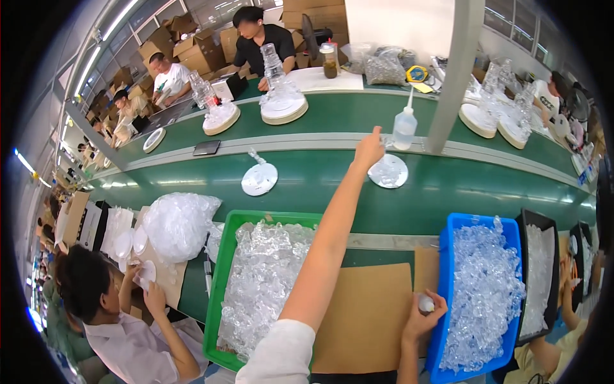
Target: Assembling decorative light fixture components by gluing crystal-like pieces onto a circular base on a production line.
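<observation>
My left hand (369, 148) reaches far across the green conveyor belt, its fingers closed on a clear plastic piece (386, 142), mostly hidden by the hand. Just below it lies a white round base (388, 173) on the belt. A clear squeeze bottle (404, 128) with a long thin nozzle stands just right of that hand. Close to me, my right hand (419, 320) curls around a small whitish bottle (426, 303), seen almost end-on. It is beside the blue bin (446, 281), which is full of clear plastic parts.
A green bin (220, 301) of clear parts is beneath my left forearm, beside a brown cardboard sheet (364, 320). Another white base (259, 179) with a clear piece sits farther left. A metal post (455, 77) rises at the right. Co-workers sit left, right and across.
</observation>
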`<action>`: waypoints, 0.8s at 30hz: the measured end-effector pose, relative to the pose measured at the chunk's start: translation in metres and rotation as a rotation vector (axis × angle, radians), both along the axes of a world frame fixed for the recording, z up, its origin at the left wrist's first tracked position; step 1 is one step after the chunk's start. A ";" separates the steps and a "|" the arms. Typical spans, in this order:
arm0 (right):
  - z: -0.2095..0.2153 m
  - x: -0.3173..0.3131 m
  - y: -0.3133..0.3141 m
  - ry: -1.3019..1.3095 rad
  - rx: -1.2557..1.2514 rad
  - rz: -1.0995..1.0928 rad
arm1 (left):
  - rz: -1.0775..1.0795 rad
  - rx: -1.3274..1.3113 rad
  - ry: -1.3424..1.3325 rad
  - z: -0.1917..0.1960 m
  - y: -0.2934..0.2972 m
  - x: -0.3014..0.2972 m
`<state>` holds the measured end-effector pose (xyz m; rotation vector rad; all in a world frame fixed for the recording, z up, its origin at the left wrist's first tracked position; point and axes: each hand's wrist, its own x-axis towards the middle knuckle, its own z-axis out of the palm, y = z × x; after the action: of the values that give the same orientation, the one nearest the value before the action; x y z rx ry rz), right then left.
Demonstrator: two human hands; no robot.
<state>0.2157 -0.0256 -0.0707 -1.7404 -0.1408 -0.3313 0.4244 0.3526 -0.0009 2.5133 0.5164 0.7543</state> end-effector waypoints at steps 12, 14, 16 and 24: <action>0.011 0.000 -0.012 0.187 -0.219 0.061 | 0.279 0.601 0.586 0.026 0.187 -0.209; 0.009 -0.003 -0.014 0.179 -0.253 0.085 | 0.214 0.628 0.528 0.015 0.192 -0.218; 0.011 -0.004 -0.018 0.177 -0.299 0.074 | 0.179 0.618 0.543 0.016 0.186 -0.204; 0.037 -0.038 -0.051 0.140 -0.370 0.155 | -0.012 1.039 0.261 0.131 0.059 -0.182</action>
<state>0.1772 -0.0761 -0.0340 -2.0966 -0.2467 -0.0701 0.2422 0.4115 0.1304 3.6012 0.1894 0.8226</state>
